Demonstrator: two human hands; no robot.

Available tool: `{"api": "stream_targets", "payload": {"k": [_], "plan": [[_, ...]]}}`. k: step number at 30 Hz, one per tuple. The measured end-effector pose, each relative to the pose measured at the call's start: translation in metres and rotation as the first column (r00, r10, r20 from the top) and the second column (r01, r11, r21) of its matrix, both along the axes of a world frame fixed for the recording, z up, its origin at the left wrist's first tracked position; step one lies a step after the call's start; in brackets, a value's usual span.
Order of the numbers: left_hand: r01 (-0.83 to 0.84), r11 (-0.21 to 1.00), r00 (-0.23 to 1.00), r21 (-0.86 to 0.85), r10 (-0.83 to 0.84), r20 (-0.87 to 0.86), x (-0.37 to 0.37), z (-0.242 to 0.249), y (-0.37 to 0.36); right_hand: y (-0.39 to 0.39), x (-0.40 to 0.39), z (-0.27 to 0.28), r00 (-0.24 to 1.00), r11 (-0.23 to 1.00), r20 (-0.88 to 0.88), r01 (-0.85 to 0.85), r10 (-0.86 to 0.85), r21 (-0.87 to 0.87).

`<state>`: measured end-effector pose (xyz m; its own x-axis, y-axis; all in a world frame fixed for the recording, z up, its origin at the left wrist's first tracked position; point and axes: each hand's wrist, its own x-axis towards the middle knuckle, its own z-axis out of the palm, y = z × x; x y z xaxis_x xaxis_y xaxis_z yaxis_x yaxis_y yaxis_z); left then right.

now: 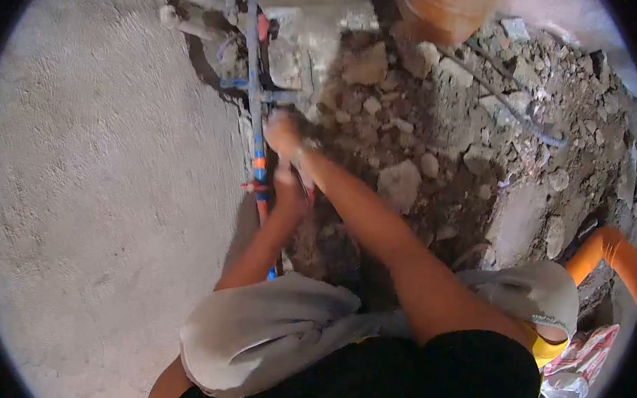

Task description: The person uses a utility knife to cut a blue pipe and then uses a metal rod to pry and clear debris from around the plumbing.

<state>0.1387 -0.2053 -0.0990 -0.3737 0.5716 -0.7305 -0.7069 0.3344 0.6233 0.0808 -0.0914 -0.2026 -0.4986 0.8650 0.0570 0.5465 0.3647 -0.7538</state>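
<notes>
A blue and grey pipe runs up the middle of the head view along the edge of the concrete, with an orange band and a red clamp on it. My right hand is just right of the pipe, below a side branch. Lower down, my left hand is close beside the pipe near the orange band, with something red at its edge. Both hands are blurred, and their fingers are too smeared to tell what they hold.
Rough grey concrete covers the left side. Rubble lies to the right, with a metal bar across it. An orange container stands at the top, an orange pipe and a striped bag at lower right.
</notes>
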Motion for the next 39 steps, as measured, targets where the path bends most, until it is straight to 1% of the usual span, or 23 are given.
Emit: {"api": "stream_targets", "payload": {"k": [1, 3, 5, 7, 9, 12, 13, 17, 19, 20, 21, 23, 25, 27, 29, 30, 31, 32, 34, 35, 36, 37, 39], "plan": [[-0.082, 0.995, 0.994, -0.050, 0.078, -0.080, 0.003, 0.006, 0.009, -0.004, -0.021, -0.031, 0.960, 0.929, 0.229, -0.227, 0.163, 0.291], [-0.051, 0.997, 0.997, 0.050, 0.054, -0.048, 0.008, 0.009, 0.006, -0.007, -0.011, 0.002, 0.983, 0.975, -0.166, 0.039, -0.077, -0.217], [0.096, 0.991, 0.979, 0.098, -0.076, -0.188, 0.010, 0.000, -0.013, -0.019, 0.009, -0.004, 0.989, 0.955, 0.046, -0.149, 0.142, 0.257], [-0.082, 0.988, 0.985, -0.130, 0.061, -0.160, 0.025, 0.011, -0.002, -0.026, 0.059, 0.070, 0.969, 0.879, -0.216, 0.002, -0.120, -0.477], [-0.117, 0.989, 0.979, 0.093, 0.131, -0.159, 0.022, 0.007, 0.002, -0.012, 0.043, 0.053, 0.993, 0.974, 0.046, -0.113, 0.106, 0.195], [-0.008, 0.978, 0.987, -0.210, -0.027, -0.161, 0.004, 0.006, 0.007, 0.000, 0.028, 0.046, 0.947, 0.872, -0.291, -0.026, -0.136, -0.489], [-0.007, 0.979, 0.984, -0.206, -0.030, -0.177, 0.010, 0.006, 0.002, -0.020, 0.030, 0.044, 0.947, 0.877, -0.291, -0.021, -0.137, -0.481], [-0.051, 0.997, 0.996, -0.055, 0.047, -0.075, 0.015, -0.007, -0.008, -0.017, 0.043, 0.050, 0.944, 0.975, -0.243, 0.205, -0.221, -0.091], [-0.102, 0.995, 0.991, -0.009, 0.101, -0.086, 0.012, 0.007, 0.009, -0.009, 0.000, 0.003, 0.985, 0.986, -0.014, -0.169, 0.170, 0.008], [-0.014, 1.000, 1.000, -0.025, 0.014, 0.001, -0.001, 0.004, 0.012, 0.000, -0.017, -0.034, 0.962, 0.893, 0.109, -0.273, 0.250, 0.359], [-0.015, 0.999, 1.000, -0.035, 0.015, -0.004, 0.002, 0.004, 0.003, 0.002, 0.016, 0.045, 0.978, 0.955, -0.197, 0.006, -0.067, -0.298], [-0.034, 0.998, 0.997, 0.050, 0.037, -0.062, 0.015, -0.001, -0.008, -0.017, 0.010, -0.013, 0.893, 0.912, 0.372, -0.348, 0.253, 0.216], [-0.040, 0.997, 0.990, 0.072, 0.049, -0.131, 0.021, -0.001, -0.005, -0.030, 0.056, 0.063, 0.964, 0.970, -0.184, 0.154, -0.190, -0.189], [-0.078, 0.996, 0.981, -0.052, 0.068, -0.181, 0.025, 0.012, -0.002, -0.021, 0.049, 0.073, 0.959, 0.958, -0.097, 0.251, -0.265, -0.140], [0.027, 1.000, 0.998, 0.002, -0.027, -0.052, -0.004, -0.009, 0.007, 0.008, 0.032, 0.062, 0.971, 0.964, 0.082, -0.208, 0.224, -0.166], [0.022, 1.000, 0.999, -0.021, -0.022, 0.025, -0.009, -0.006, 0.014, 0.015, 0.001, 0.020, 0.997, 0.906, -0.009, 0.062, -0.072, -0.419], [0.072, 0.996, 0.986, 0.057, -0.080, 0.149, -0.017, -0.001, 0.017, 0.018, 0.012, 0.031, 0.997, 0.909, -0.017, 0.063, -0.077, -0.412], [0.078, 0.994, 0.986, 0.072, -0.088, 0.143, -0.019, 0.003, 0.014, 0.023, 0.031, 0.038, 0.972, 0.971, 0.043, -0.229, 0.232, -0.070], [0.473, 0.876, 0.868, -0.092, -0.481, -0.124, -0.004, 0.044, 0.005, 0.032, 0.036, 0.040, 0.851, 0.855, 0.185, -0.512, 0.492, 0.082], [0.474, 0.875, 0.866, -0.093, -0.483, -0.132, -0.003, 0.053, -0.004, 0.032, 0.031, 0.026, 0.854, 0.856, 0.180, -0.509, 0.489, 0.088], [0.610, 0.767, 0.598, -0.198, -0.610, -0.520, -0.003, 0.062, -0.014, 0.031, 0.024, 0.007, 0.893, 0.888, 0.028, -0.450, 0.450, 0.093], [0.654, 0.668, 0.349, -0.355, -0.682, -0.642, -0.003, 0.089, -0.012, 0.024, 0.011, -0.015, 0.949, 0.951, -0.064, -0.309, 0.308, -0.011], [0.568, 0.497, -0.027, -0.656, -0.785, -0.619, -0.003, 0.163, 0.012, 0.015, 0.023, 0.000, 0.963, 0.919, -0.261, -0.161, 0.066, -0.360]]}}
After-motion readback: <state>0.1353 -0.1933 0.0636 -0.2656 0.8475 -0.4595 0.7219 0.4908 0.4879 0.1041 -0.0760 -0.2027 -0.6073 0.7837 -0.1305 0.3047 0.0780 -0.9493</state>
